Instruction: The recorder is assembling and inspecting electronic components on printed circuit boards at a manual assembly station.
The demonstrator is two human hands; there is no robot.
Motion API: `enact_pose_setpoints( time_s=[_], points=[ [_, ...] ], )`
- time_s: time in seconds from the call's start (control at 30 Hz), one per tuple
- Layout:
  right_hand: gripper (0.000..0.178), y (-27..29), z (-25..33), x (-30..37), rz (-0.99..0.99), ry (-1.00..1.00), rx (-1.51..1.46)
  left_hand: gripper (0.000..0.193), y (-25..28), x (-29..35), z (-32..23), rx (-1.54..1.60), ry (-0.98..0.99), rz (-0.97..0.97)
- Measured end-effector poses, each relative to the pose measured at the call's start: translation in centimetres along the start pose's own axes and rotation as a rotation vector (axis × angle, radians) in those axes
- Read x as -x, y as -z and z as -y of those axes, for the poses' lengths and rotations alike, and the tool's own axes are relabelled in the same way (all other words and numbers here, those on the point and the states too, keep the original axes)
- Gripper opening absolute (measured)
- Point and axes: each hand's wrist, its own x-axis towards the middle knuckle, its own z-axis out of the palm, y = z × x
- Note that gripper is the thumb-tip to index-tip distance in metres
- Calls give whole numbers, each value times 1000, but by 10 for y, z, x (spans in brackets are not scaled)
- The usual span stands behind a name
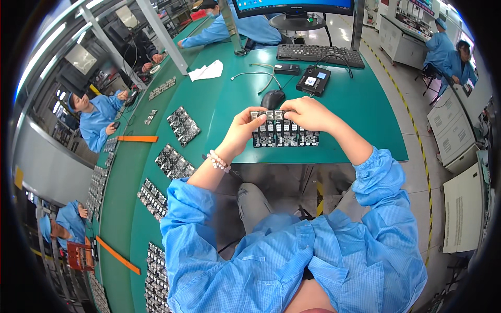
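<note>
A panel of small circuit boards (286,136) with silver connectors along its far edge is held near the table's front edge. At its left end, my left hand (245,128) grips it, thumb laid over the connectors. My right hand (308,113) pinches the far edge around the panel's middle and right, fingers curled; the fingertips are partly hidden. Just beyond the panel lies a black mouse (272,98). Left of my left hand, more circuit board panels (175,162) lie in a slanting row on the green table (219,99).
A keyboard (320,55), a black box with labels (313,81) and a cable (255,73) lie beyond my hands, below a monitor (295,7). White cloth (206,70) sits at the far left. Orange bars (138,139) cross the conveyor side, where several people in blue work.
</note>
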Motion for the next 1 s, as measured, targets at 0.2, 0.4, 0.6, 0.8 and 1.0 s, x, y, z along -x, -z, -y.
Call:
enact_pose_setpoints(
  time_s=[0.2, 0.4, 0.6, 0.8, 1.0],
  points=[
    [24, -14, 14, -7, -171, -184, 134, 15, 0, -19, 8, -28, -147, -169],
    [24, -17, 19, -35, -218, -272, 190, 10, 10, -42, 17, -100, -263, -369],
    [22, -20, 44, -60, -290, -217, 322, 9, 20, -35, 0, -175, -397, -578],
    [28, -4, 7, -72, -411, -119, 275, 16, 89, -18, -46, -401, -795, -974],
    [22, 28, -105, -58, -287, 58, -117, 17, 310, 181, -70, 167, -543, -1238]
  ],
)
